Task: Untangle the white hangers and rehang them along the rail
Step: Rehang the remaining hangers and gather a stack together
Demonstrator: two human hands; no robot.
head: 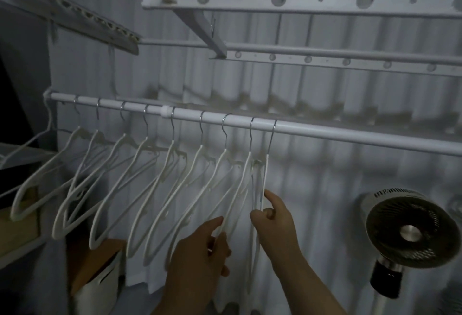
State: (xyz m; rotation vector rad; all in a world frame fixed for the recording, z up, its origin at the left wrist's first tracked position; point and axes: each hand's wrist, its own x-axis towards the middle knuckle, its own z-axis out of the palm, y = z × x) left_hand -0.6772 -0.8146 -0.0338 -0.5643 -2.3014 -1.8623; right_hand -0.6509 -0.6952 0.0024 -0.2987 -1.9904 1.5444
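Several white hangers hang by metal hooks along a white rail that runs from upper left to right. The two rightmost hangers hang close together, edge-on. My right hand pinches the lower arm of the rightmost hanger between thumb and forefinger. My left hand grips the lower arm of the neighbouring hanger to the left. The bottoms of these hangers are hidden behind my hands and forearms.
A round fan on a stand sits at lower right. A white curtain hangs behind the rail. Perforated white drying bars run overhead. A brown paper bag sits low at left, next to a shelf edge.
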